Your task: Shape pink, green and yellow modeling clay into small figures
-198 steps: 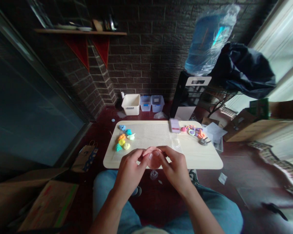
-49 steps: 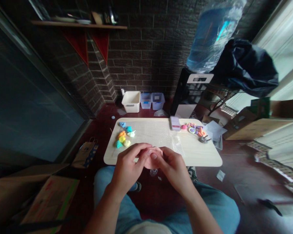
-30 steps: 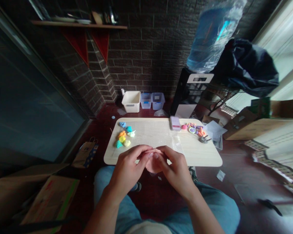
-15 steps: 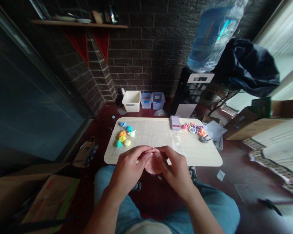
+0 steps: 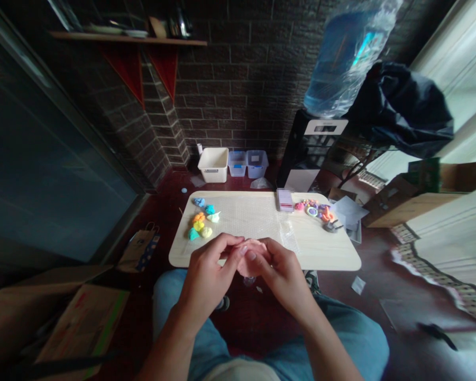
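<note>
A flattened piece of pink modelling clay (image 5: 246,269) is held between both hands above the table's near edge. My left hand (image 5: 211,269) pinches its left side, thumb on the near face and fingers behind. My right hand (image 5: 282,271) grips the right side, its thumb pressed onto the near face. Fingertips behind the clay are partly hidden. Beyond my left hand lie several soft lumps, among them a blue lump (image 5: 199,201), an orange lump (image 5: 199,217) and a green lump (image 5: 193,234). Small shaped pieces, including a light-rimmed purple disc (image 5: 312,211) and a grey piece (image 5: 331,226), lie at the right.
The pale table (image 5: 325,254) carries a clear textured sheet (image 5: 246,211) and a stack of flat cards or cases (image 5: 285,201). Behind stand plastic bins (image 5: 213,165) and a water dispenser (image 5: 303,151). Cardboard boxes (image 5: 77,328) flank both sides.
The pink clay has tilted and shifted slightly upward, showing more of its upper rim. My right thumb has moved inward across its face. Things on the table have not moved.
</note>
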`<state>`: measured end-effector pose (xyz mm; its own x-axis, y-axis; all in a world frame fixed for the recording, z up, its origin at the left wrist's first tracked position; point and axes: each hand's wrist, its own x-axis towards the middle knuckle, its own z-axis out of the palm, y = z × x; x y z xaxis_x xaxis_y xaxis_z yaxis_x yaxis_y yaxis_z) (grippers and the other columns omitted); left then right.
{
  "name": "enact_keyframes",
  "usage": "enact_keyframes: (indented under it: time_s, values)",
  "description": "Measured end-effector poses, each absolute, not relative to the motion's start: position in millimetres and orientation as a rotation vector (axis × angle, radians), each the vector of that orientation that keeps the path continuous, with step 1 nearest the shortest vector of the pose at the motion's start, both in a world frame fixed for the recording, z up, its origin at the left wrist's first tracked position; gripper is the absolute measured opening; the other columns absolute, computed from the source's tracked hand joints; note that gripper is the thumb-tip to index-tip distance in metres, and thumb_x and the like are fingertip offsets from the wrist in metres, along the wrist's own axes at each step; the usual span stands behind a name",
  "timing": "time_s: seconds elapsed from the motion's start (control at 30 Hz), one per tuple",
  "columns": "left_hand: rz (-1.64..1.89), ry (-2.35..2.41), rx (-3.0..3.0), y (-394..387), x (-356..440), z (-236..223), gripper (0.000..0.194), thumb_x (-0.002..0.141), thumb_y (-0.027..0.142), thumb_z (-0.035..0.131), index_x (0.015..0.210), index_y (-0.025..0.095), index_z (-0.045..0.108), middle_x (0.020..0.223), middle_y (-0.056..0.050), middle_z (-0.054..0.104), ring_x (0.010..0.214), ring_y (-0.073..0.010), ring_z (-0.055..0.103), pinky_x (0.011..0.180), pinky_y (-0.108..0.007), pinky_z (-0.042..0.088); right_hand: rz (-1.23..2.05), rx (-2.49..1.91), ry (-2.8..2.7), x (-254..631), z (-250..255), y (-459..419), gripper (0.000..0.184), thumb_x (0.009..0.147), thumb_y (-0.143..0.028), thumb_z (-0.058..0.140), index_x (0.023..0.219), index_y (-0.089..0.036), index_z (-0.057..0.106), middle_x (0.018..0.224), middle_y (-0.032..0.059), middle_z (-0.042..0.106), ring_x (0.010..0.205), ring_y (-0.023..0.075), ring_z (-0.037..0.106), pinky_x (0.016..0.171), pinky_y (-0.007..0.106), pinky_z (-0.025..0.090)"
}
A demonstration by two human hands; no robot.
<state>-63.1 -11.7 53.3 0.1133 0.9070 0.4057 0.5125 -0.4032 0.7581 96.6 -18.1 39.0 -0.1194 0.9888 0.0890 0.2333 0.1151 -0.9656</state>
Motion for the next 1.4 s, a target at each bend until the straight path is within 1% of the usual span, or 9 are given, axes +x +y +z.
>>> enact_keyframes:
  time_s: [0.07, 0.27, 0.4, 0.63, 0.8, 0.93, 1.13, 1.23, 1.4]
  values:
    - [1.211, 1.362, 1.989, -13, -62, 53, 0.005, 0.088, 0.022, 0.061, 0.089, 0.02, 0.066, 0.088, -0.002, 0.076, 0.077, -0.0133, 0.072, 0.07, -0.019, 0.056, 1.093, -1.257, -1.498, 95, 36, -18, 0.024, 0.092, -0.039, 0.055, 0.085, -0.016, 0.062, 0.075, 0.003, 0.066, 0.067, 0.0139, 0.059, 0.059, 0.023, 0.046]
    - [1.209, 1.392, 2.044, -14, -60, 52, 0.004, 0.088, 0.019, 0.062, 0.09, 0.019, 0.066, 0.089, -0.001, 0.076, 0.079, -0.0121, 0.072, 0.072, -0.018, 0.055, 1.164, -1.218, -1.384, 93, 31, -18, 0.028, 0.09, -0.043, 0.057, 0.085, -0.016, 0.063, 0.075, 0.0036, 0.066, 0.069, 0.0155, 0.06, 0.061, 0.025, 0.048]
    - [1.25, 1.396, 2.031, -14, -60, 53, 0.004, 0.088, 0.018, 0.062, 0.09, 0.019, 0.065, 0.088, -0.001, 0.076, 0.078, -0.012, 0.072, 0.071, -0.017, 0.055, 1.38, -1.138, -1.257, 93, 37, -16, 0.034, 0.08, -0.046, 0.07, 0.095, -0.016, 0.065, 0.081, 0.0028, 0.068, 0.07, 0.0145, 0.061, 0.063, 0.023, 0.048]
    - [1.215, 1.396, 2.016, -15, -60, 53, 0.004, 0.087, 0.018, 0.062, 0.089, 0.019, 0.065, 0.086, 0.0, 0.076, 0.075, -0.0125, 0.072, 0.07, -0.018, 0.056, 1.474, -1.142, -1.103, 90, 34, -15, 0.041, 0.07, -0.052, 0.076, 0.081, -0.015, 0.063, 0.07, 0.0015, 0.065, 0.061, 0.0124, 0.057, 0.057, 0.023, 0.045]
    - [1.191, 1.389, 1.968, -14, -62, 54, 0.004, 0.088, 0.02, 0.061, 0.09, 0.02, 0.065, 0.085, 0.0, 0.075, 0.074, -0.0121, 0.072, 0.069, -0.018, 0.056, 1.47, -1.158, -1.194, 92, 35, -15, 0.04, 0.076, -0.052, 0.071, 0.086, -0.014, 0.066, 0.069, 0.0018, 0.066, 0.06, 0.0124, 0.057, 0.054, 0.022, 0.045]
    - [1.167, 1.391, 1.906, -13, -63, 54, 0.006, 0.089, 0.024, 0.06, 0.09, 0.02, 0.065, 0.086, -0.001, 0.075, 0.077, -0.013, 0.072, 0.069, -0.019, 0.057, 1.334, -1.134, -1.347, 99, 38, -16, 0.034, 0.088, -0.046, 0.06, 0.101, -0.015, 0.067, 0.084, 0.005, 0.07, 0.073, 0.0151, 0.062, 0.062, 0.023, 0.049]
    - [1.068, 1.361, 1.884, -13, -60, 51, 0.023, 0.09, 0.026, 0.059, 0.112, 0.024, 0.063, 0.105, -0.002, 0.075, 0.092, -0.0148, 0.072, 0.077, -0.021, 0.058, 1.006, -1.23, -1.59, 102, 39, -17, 0.028, 0.096, -0.036, 0.051, 0.101, -0.017, 0.07, 0.082, 0.0046, 0.072, 0.071, 0.0148, 0.063, 0.064, 0.023, 0.047]
    - [1.032, 1.344, 1.923, -12, -59, 51, 0.016, 0.091, 0.024, 0.056, 0.102, 0.025, 0.067, 0.102, 0.0, 0.076, 0.092, -0.0145, 0.072, 0.08, -0.021, 0.056, 0.943, -1.243, -1.629, 100, 40, -17, 0.026, 0.096, -0.034, 0.051, 0.099, -0.017, 0.071, 0.082, 0.0049, 0.072, 0.07, 0.0149, 0.064, 0.063, 0.023, 0.047]
    - [1.071, 1.432, 1.931, -9, -60, 50, 0.011, 0.09, 0.024, 0.056, 0.095, 0.023, 0.067, 0.092, -0.001, 0.076, 0.082, -0.0157, 0.072, 0.072, -0.022, 0.056, 1.115, -1.244, -1.475, 100, 35, -18, 0.031, 0.091, -0.041, 0.058, 0.109, -0.017, 0.067, 0.088, 0.0061, 0.074, 0.076, 0.0174, 0.068, 0.066, 0.025, 0.053]
